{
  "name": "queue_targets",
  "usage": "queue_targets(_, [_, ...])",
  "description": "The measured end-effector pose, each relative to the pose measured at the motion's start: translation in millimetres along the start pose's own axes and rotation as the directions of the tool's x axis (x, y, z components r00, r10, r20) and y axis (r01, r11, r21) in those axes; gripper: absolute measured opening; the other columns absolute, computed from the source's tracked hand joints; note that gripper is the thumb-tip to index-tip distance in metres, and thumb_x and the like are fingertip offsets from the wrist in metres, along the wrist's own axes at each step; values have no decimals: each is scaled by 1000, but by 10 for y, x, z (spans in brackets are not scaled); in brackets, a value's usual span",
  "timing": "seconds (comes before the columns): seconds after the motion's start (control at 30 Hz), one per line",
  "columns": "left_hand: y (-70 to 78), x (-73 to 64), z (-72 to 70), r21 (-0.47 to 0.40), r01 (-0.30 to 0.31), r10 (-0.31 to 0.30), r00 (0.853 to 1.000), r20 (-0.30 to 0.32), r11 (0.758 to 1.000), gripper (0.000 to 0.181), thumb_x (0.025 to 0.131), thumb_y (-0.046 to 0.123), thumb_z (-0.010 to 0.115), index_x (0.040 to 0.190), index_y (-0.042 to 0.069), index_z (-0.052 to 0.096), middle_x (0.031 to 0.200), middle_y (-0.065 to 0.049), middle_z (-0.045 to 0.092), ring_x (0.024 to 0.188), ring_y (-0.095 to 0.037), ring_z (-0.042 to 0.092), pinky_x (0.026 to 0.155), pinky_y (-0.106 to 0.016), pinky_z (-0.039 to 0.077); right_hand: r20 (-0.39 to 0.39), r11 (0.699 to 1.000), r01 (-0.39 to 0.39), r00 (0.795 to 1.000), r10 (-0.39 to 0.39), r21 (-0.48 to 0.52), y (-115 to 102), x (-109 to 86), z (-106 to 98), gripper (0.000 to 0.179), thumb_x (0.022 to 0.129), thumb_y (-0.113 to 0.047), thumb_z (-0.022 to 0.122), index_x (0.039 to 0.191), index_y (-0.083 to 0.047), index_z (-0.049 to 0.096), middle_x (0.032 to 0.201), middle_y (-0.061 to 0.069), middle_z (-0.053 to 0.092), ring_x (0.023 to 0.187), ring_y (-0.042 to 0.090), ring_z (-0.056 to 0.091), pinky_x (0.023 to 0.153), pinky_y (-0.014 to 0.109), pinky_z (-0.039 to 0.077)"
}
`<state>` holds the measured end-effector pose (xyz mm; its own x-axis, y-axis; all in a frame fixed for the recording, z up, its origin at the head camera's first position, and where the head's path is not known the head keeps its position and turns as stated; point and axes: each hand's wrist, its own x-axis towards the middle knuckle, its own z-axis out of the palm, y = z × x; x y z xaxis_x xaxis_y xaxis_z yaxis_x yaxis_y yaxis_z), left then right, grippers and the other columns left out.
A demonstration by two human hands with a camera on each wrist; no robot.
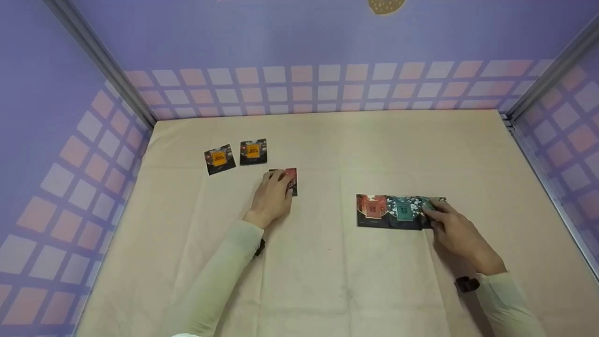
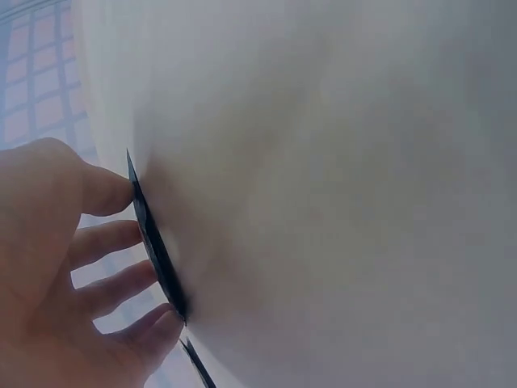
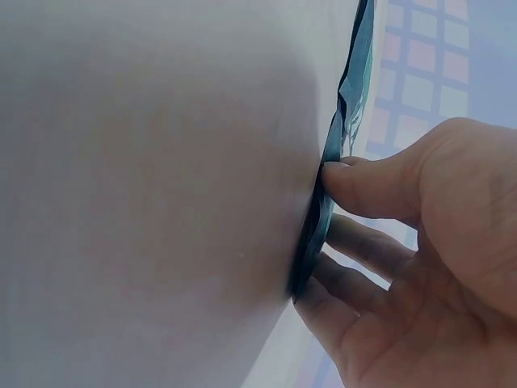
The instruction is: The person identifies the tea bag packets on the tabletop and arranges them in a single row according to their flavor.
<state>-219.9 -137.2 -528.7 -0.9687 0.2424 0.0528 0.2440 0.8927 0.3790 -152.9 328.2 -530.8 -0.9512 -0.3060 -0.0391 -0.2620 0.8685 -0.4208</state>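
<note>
In the head view, my left hand [image 1: 272, 194] is over a small flat red-and-black packet [image 1: 292, 180], its thumb and fingers spread across it. The left wrist view has this packet [image 2: 157, 250] edge-on, with the fingertips along it. My right hand [image 1: 461, 231] holds a green-and-black packet [image 1: 426, 217] at the right end of a row, its thumb by the left side and its fingers at the far edge. Beside that one lie another green packet [image 1: 404, 210] and a red packet [image 1: 372, 210], edges meeting. Part of each gripped packet is hidden by the fingers.
Two black packets with orange labels, a tilted one [image 1: 219, 159] and a straighter one [image 1: 253, 152], lie at the back left. A cream cloth [image 1: 318, 262] with fold creases covers the table. Purple walls [image 1: 299, 42] with pink and white squares enclose the back and sides.
</note>
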Motion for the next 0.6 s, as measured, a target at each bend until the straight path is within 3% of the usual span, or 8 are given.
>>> queue_targets(0.33, [92, -28, 31, 53, -40, 37, 998, 48, 998, 46, 110, 19, 56, 152, 2, 57, 163, -20, 50, 154, -45, 41, 129, -51, 32, -8, 1000, -5, 1000, 5, -1, 8, 14, 6, 46, 104, 4, 56, 150, 7, 54, 161, 34, 40, 142, 61, 45, 105, 71, 48])
queue_targets(0.6, [235, -95, 85, 70, -90, 86, 995, 55, 993, 44, 109, 18, 58, 150, 3, 61, 159, -19, 54, 151, -45, 45, 126, -52, 37, -4, 1000, 3, 1000, -3, 8, 23, -4, 13, 47, 104, 5, 55, 150, 8, 54, 161, 35, 39, 142, 62, 44, 103, 70, 49])
